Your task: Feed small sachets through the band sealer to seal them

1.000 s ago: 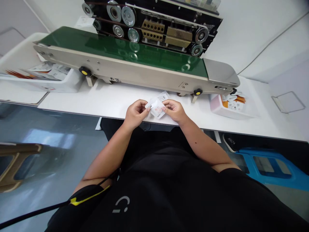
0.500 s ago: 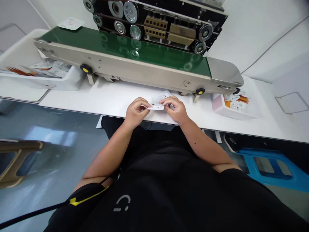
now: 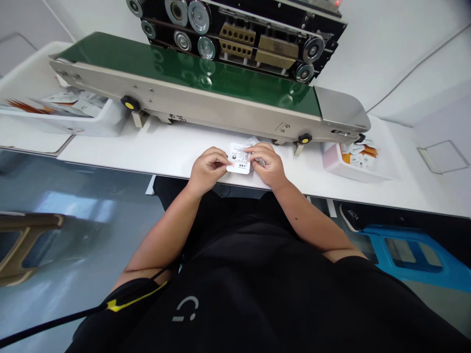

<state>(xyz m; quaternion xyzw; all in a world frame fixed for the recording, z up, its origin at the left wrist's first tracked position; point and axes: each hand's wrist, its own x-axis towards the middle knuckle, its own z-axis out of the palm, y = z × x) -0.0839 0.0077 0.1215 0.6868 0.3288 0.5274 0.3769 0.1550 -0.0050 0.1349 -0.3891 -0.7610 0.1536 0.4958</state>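
Between my two hands is a small white printed packet (image 3: 239, 159), its face with dark lettering turned up toward me. My left hand (image 3: 208, 168) pinches its left edge between thumb and fingers. On the other side my right hand (image 3: 268, 164) grips the right edge, fingertips lying over the print. Another white printed piece (image 3: 251, 141) shows partly behind the packet, mostly covered by it and by my right fingers; whether a hand holds it I cannot tell. Both hands are just above the white table, close to its front edge.
A sealing machine (image 3: 239, 41) with rollers stands behind a green conveyor belt (image 3: 121, 56). At the left is a white bin (image 3: 114, 120) of packets, at the right a smaller bin (image 3: 344, 164) with orange and white packets. A blue stool (image 3: 408, 252) stands below the table.
The packet in my hands has tilted up so its printed face shows more fully. The white packet at the far left end of the belt has gone from the belt.
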